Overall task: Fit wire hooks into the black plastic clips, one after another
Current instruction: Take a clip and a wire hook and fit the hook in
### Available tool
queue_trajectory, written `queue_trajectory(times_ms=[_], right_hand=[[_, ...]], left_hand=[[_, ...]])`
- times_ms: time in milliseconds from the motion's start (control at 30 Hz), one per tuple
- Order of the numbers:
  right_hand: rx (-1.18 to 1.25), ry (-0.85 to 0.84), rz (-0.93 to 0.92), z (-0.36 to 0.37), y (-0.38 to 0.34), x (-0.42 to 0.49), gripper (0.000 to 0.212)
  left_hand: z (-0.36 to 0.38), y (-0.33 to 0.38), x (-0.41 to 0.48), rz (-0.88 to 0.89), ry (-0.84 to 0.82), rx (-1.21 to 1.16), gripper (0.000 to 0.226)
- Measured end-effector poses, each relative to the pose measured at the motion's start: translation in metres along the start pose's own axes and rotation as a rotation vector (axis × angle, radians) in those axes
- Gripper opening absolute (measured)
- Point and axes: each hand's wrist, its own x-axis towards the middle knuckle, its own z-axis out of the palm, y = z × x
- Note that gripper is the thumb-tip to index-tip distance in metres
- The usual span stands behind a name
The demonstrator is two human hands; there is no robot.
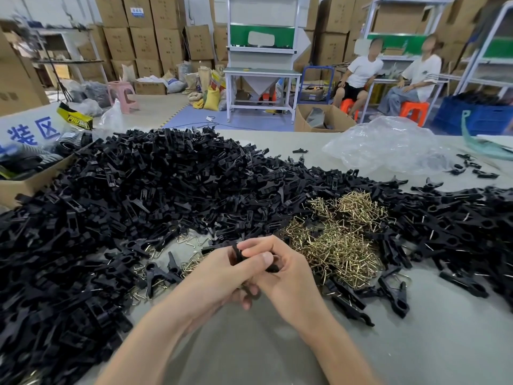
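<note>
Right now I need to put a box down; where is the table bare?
Bare table lies along the near edge, between the forearms and right of the right hand, which grips a clip with the left hand. A smaller strip lies between the clip pile and the plastic bag. Left, centre and the wire hooks are crowded.

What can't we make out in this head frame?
1. Head view: the black clip is mostly covered by the fingers of the left hand and right hand; whether one of the wire hooks is seated cannot be told.
2. Head view: the clip pile runs off the left edge.
3. Head view: the sign is partly cropped by the left edge.
</note>
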Motion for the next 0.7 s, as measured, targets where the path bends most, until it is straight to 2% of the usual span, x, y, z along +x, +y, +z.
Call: queue_trajectory(times_ms=[133, 233, 433, 533, 700], right_hand=[[0.000, 0.008, -0.010, 0.001, -0.001, 0.001, 0.030], [-0.124, 0.035, -0.027, -0.001, 0.003, 0.002, 0.034], [-0.346, 0.028, -0.088, -0.003, 0.010, 0.003, 0.038], [-0.495, 0.018, -0.183, -0.002, 0.011, 0.004, 0.038], [-0.617, 0.005, -0.214, -0.001, 0.017, 0.004, 0.043]], left_hand=[[0.003, -0.001, 0.002, -0.034, 0.034, -0.103, 0.022], [0.006, -0.004, 0.004, -0.047, 0.030, -0.152, 0.010], [0.010, -0.008, 0.006, -0.039, 0.043, -0.282, 0.017], [0.012, -0.009, 0.008, -0.046, 0.103, -0.354, 0.021], [0.018, -0.014, 0.010, -0.077, 0.243, -0.218, 0.021]])
